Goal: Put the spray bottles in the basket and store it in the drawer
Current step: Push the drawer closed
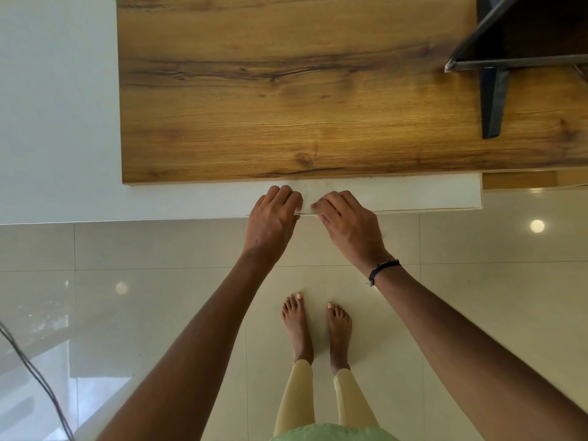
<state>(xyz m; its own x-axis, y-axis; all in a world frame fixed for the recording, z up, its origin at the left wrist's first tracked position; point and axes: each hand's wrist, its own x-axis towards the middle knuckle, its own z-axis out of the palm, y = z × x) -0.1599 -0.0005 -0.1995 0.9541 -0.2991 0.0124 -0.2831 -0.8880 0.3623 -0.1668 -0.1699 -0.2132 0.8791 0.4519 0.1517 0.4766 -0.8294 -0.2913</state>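
Observation:
No spray bottle or basket shows in the head view. A white drawer front [413, 195] runs just under the front edge of a wooden top [286, 90]. My left hand [273, 218] and my right hand [346, 224] sit side by side at the middle of that drawer front, fingers curled over its upper edge and thumbs below. Almost no gap separates the drawer front from the wooden top, and the drawer's inside is hidden. My right wrist wears a dark bracelet.
A black metal stand [493, 100] rests on the wooden top at the back right. A white surface [57, 106] borders the top on the left. Glossy cream floor tiles [159, 297] lie below, with my bare feet [297, 326] close to the drawer. A dark cable [31, 377] hangs at lower left.

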